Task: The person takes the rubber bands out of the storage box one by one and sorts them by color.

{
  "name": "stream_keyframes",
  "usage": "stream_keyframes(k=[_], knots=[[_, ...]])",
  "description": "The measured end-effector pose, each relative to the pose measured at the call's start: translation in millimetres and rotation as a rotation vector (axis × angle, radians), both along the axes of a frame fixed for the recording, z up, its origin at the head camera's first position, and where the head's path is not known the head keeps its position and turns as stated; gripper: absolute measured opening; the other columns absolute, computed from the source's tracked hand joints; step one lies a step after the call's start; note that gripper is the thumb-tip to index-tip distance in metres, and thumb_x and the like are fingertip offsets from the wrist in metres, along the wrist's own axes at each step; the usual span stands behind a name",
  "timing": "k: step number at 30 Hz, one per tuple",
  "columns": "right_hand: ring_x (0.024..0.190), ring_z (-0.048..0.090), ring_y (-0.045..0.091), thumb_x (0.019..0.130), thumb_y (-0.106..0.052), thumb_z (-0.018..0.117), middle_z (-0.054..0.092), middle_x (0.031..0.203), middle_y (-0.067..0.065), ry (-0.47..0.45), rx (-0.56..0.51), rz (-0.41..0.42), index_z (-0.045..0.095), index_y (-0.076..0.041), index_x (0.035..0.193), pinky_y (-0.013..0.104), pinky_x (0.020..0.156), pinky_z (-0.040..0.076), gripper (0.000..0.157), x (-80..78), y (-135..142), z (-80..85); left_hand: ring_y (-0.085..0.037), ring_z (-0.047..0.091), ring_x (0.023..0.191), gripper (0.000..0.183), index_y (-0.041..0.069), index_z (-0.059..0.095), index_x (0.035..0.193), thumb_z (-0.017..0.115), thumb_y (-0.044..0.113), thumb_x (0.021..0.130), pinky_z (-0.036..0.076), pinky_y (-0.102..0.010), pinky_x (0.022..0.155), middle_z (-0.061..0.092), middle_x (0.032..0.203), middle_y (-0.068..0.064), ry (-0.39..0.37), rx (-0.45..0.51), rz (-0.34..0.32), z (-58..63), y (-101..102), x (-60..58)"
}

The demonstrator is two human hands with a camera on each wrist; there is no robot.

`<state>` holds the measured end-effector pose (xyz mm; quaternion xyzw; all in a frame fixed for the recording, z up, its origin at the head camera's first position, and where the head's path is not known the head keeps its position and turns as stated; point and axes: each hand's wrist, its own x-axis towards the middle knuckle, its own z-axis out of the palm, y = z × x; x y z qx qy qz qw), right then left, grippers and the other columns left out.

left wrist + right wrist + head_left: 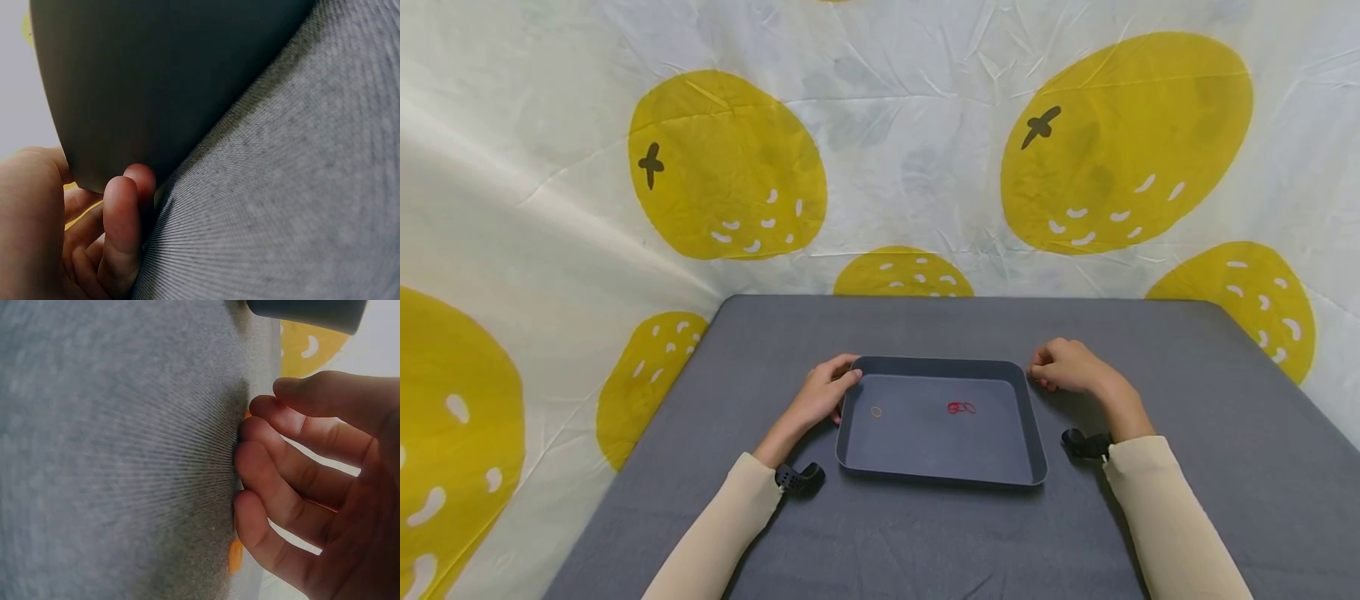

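Note:
A shallow dark grey tray (940, 477) lies on the table in the head view. Inside it, a few thin red rubber bands (961, 407) lie right of the middle, and one tan rubber band (876, 412) is near the left wall. My left hand (822, 390) grips the tray's left side near the far corner, thumb over the rim and fingertips against the outer wall (106, 94). Beside the far right corner, my right hand (1067, 367) rests on the table with loosely curled fingers, no object visible in them. A small orange patch (235, 556) shows beyond those fingertips.
Grey cloth covers the table (925, 542). Behind it hangs a white curtain (910, 150) printed with large yellow fruit. Black wrist cameras (801, 481) are strapped below each hand, close to the tray's sides.

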<state>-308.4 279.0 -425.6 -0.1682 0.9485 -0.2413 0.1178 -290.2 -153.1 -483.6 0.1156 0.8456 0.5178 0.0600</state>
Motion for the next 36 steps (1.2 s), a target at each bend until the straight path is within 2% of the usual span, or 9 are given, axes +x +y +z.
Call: stream_keyframes(k=[8, 13, 21, 29, 36], knots=[[0.059, 0.050, 0.014, 0.096, -0.017, 0.064, 0.058, 0.062, -0.004, 0.024, 0.009, 0.000, 0.066, -0.009, 0.073, 0.029, 0.057, 0.039, 0.025, 0.3, -2, -4.2, -0.021, 0.055, 0.041, 0.032, 0.031, 0.065, 0.137, 0.057, 0.035, 0.106, 0.056, -0.044, 0.041, 0.075, 0.104, -0.007, -0.003, 0.007, -0.006, -0.5, 0, -0.2], [0.059, 0.052, 0.014, 0.096, -0.016, 0.062, 0.060, 0.063, -0.003, 0.033, 0.025, 0.000, 0.067, -0.009, 0.077, 0.029, 0.058, 0.040, 0.021, -1.2, -3, -6.5, -0.021, 0.055, 0.041, 0.031, 0.031, 0.065, 0.137, 0.057, 0.033, 0.106, 0.056, -0.044, 0.041, 0.074, 0.107, -0.008, 0.003, 0.009, -0.008, -0.7, 0, 0.3], [0.060, 0.055, 0.014, 0.096, -0.015, 0.061, 0.063, 0.067, -0.002, 0.024, 0.036, -0.010, 0.069, -0.008, 0.082, 0.029, 0.057, 0.042, 0.017, -2.2, -2, -8.3, -0.020, 0.054, 0.040, 0.032, 0.030, 0.065, 0.137, 0.057, 0.033, 0.106, 0.055, -0.044, 0.040, 0.074, 0.104, -0.008, 0.005, 0.010, -0.005, -0.3, 1, 0.5], [0.059, 0.055, 0.013, 0.094, -0.014, 0.060, 0.062, 0.066, -0.001, 0.073, 0.062, -0.013, 0.068, -0.008, 0.083, 0.029, 0.057, 0.042, 0.015, -2.2, -4, -9.8, -0.019, 0.053, 0.040, 0.031, 0.030, 0.065, 0.136, 0.057, 0.033, 0.106, 0.055, -0.044, 0.040, 0.074, 0.112, -0.007, 0.009, 0.007, -0.007, 1.4, 2, 0.5], [0.062, 0.051, 0.016, 0.093, -0.015, 0.059, 0.058, 0.068, -0.001, 0.093, 0.087, -0.027, 0.068, -0.009, 0.084, 0.029, 0.058, 0.038, 0.015, -3.8, -6, -12.9, -0.019, 0.053, 0.040, 0.032, 0.031, 0.065, 0.137, 0.057, 0.032, 0.106, 0.055, -0.044, 0.040, 0.074, 0.107, -0.007, 0.004, 0.008, -0.002, 1.7, 2, 0.4]])
